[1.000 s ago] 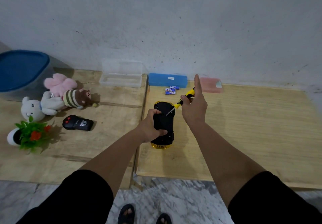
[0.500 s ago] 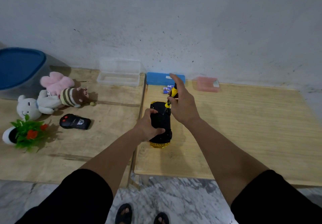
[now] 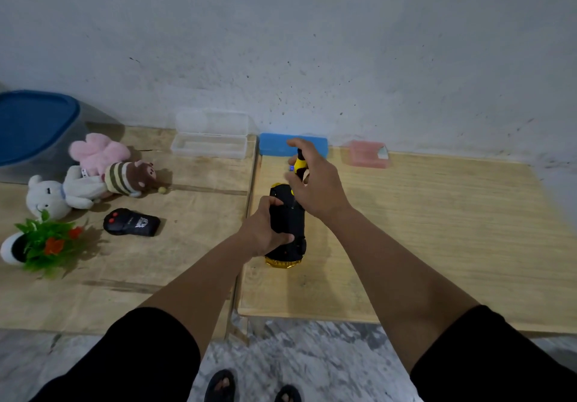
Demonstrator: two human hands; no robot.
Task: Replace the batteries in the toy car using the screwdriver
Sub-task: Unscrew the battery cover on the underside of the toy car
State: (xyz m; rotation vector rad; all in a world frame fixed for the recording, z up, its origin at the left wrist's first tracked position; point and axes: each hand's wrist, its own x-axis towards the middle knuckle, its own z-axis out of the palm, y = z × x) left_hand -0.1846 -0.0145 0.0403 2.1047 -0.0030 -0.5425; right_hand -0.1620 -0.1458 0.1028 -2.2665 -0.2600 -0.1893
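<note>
Here we see the toy car (image 3: pixel 288 233) lying underside-up at the centre of the table (image 3: pixel 437 245); our left hand (image 3: pixel 262 233) wraps curled fingers round it, presumably to steady it; our right hand (image 3: pixel 315 183) pinches the screwdriver (image 3: pixel 300 164) upright over its 12 o'clock end. The remote (image 3: pixel 131 222) lies at 9 o'clock and the blue case (image 3: pixel 274 145) at 12, neither in the way.
</note>
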